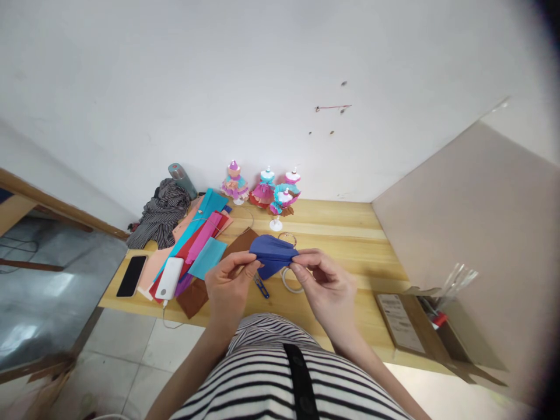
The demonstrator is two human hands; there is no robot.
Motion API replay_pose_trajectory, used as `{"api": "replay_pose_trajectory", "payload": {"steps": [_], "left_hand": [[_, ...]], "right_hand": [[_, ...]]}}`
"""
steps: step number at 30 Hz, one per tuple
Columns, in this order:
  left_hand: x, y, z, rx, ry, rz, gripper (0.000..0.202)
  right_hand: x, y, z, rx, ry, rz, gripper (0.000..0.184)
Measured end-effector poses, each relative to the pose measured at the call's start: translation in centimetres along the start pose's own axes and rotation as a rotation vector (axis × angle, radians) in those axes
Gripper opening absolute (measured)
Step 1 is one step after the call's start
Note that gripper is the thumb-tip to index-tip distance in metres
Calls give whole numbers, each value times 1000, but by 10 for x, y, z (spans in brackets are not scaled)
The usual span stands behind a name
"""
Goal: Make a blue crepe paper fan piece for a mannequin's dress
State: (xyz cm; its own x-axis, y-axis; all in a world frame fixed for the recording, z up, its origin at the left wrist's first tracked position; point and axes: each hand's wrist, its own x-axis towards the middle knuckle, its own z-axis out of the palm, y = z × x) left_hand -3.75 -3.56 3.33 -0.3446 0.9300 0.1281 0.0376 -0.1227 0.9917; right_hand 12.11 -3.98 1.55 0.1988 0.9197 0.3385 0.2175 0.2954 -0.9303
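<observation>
A piece of dark blue crepe paper (273, 249) is stretched between my two hands above the table, with a fold running across it. My left hand (231, 286) pinches its left end between thumb and fingers. At the opposite end, my right hand (326, 286) pinches the paper the same way. Just below the paper lie small blue-handled thread snips (261, 287) and a white ring (289, 282), partly covered by the paper and my right hand. Behind it is a roll of tape or wire (287, 238). Brown paper (240, 242) lies beside my left hand.
Several little mannequins in paper dresses (263, 185) stand by the wall. Coloured paper sheets (205, 233), a white power bank (170, 279), a phone (132, 276), striped cloth (161, 213) and a bottle (182, 179) occupy the left. An open cardboard box (409, 326) sits right.
</observation>
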Motion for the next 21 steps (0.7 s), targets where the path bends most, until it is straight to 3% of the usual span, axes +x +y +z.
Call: {"api": "replay_pose_trajectory", "payload": {"steps": [21], "left_hand": [[-4,-3,-2,42,-49,208,4]], "right_hand": [[-1,-6,-2,56,-65,-3,6]]}}
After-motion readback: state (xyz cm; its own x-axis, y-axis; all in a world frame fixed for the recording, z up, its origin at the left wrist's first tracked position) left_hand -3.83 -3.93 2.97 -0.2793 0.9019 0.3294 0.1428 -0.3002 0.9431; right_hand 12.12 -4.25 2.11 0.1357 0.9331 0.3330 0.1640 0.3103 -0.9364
